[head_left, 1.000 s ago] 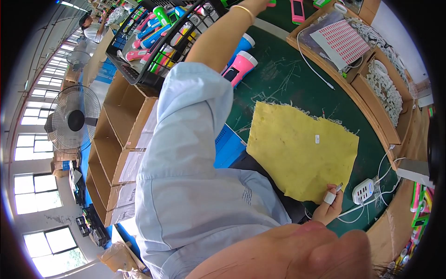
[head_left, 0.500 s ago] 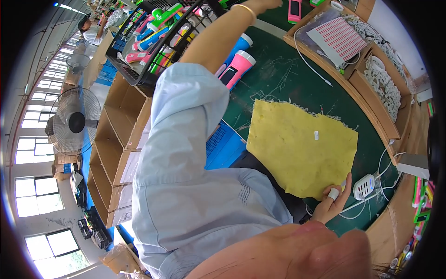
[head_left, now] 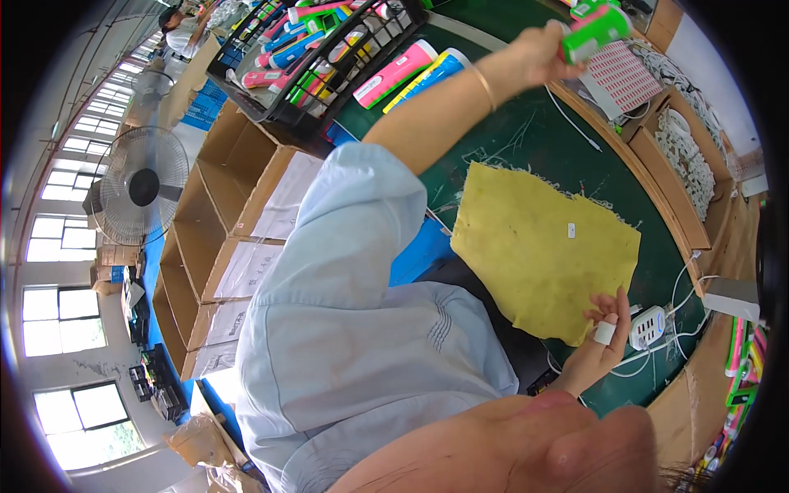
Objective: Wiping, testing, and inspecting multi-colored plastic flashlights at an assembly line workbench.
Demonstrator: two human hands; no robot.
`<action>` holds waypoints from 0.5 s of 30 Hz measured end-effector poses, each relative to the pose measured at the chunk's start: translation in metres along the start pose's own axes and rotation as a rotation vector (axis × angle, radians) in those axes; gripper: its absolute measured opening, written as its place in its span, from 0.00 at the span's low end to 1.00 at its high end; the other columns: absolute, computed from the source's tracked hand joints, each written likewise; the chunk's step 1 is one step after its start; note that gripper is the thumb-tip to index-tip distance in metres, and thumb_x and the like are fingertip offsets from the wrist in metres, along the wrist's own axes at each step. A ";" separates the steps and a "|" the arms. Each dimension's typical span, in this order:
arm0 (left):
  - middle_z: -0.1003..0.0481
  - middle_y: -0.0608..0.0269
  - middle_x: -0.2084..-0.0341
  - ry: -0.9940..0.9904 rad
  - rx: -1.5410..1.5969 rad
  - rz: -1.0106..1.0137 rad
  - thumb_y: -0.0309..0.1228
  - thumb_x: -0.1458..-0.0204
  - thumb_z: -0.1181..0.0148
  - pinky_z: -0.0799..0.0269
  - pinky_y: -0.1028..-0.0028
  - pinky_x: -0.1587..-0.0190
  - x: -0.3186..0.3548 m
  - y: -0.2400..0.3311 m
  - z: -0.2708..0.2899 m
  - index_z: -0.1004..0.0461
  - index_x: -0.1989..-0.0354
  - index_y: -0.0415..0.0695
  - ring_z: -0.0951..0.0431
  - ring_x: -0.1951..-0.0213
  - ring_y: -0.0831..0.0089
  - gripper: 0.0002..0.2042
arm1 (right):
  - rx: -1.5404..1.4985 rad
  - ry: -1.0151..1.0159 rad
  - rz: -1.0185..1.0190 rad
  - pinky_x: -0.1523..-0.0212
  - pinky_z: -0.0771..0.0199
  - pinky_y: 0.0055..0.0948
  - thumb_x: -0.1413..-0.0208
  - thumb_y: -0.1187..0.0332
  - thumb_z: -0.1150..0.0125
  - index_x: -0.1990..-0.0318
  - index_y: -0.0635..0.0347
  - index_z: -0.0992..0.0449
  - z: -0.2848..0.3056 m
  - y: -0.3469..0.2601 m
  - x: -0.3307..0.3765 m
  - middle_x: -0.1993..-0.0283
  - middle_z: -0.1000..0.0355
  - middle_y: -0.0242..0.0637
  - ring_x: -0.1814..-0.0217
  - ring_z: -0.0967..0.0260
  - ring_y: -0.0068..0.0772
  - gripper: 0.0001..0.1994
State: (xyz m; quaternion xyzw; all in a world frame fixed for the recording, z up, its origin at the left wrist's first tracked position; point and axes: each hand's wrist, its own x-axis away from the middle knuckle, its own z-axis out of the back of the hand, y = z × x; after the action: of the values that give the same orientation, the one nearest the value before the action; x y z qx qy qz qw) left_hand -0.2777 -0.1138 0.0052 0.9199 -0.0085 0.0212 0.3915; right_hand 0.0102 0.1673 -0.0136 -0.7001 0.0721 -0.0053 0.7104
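Note:
My left hand, at the end of a bare forearm with a bangle, grips a green flashlight above the far side of the table. Part of another green thing with pink beside it shows behind it at the top rim. Low at the right, my right hand is at the near edge of a yellow cloth, its fingers loosely curled and apart. A white band wraps one finger. On the cloth lies a small white label-like piece.
A black basket of colourful flashlights stands at the far left. Beside it lie a pink flashlight and a blue-yellow one. A white charger with cables, boxes of white cables, empty cartons and a fan surround me.
My left hand has moved right and nearer, and now a green flashlight shows in it. The torches beside the basket are more fully uncovered. My right hand has shifted slightly, its fingers more curled.

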 end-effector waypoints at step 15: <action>0.31 0.62 0.61 -0.465 -0.414 0.267 0.36 0.49 0.45 0.31 0.78 0.63 0.278 -0.109 -0.051 0.40 0.48 0.39 0.31 0.61 0.79 0.22 | 0.391 -0.165 0.230 0.50 0.40 0.27 0.45 0.68 0.49 0.48 0.70 0.40 -0.028 0.012 0.036 0.53 0.36 0.45 0.50 0.38 0.32 0.20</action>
State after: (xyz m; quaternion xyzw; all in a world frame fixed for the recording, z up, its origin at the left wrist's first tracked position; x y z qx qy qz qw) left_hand 0.0023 -0.0013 -0.0258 0.7919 -0.2223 -0.1402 0.5512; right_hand 0.0416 0.1358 -0.0291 -0.5344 0.0906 0.1192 0.8319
